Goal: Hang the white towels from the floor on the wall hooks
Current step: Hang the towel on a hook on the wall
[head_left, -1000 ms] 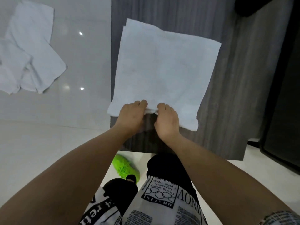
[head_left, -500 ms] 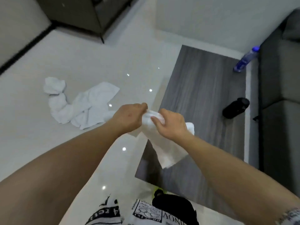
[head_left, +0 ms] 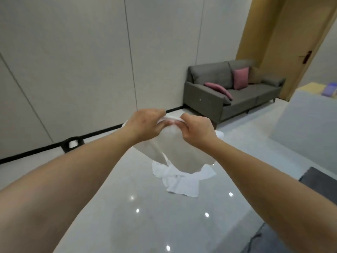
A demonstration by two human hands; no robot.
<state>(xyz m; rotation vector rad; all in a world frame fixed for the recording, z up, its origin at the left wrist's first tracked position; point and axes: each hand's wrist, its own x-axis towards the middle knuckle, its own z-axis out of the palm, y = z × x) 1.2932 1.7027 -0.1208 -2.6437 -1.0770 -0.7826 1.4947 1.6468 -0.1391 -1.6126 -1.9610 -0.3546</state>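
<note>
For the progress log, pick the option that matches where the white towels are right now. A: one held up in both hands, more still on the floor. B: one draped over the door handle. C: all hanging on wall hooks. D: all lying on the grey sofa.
A: the left hand and right hand pinch the top edge of a held towel, while more white towels lie on the glossy floor beyond it.

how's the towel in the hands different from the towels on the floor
The held towel hangs in the air, pinched at its top edge by the left hand and right hand; the floor towels lie crumpled on the glossy tiles. The held towel looks shaded; the floor towels look brighter. Both are white cloth.
</note>
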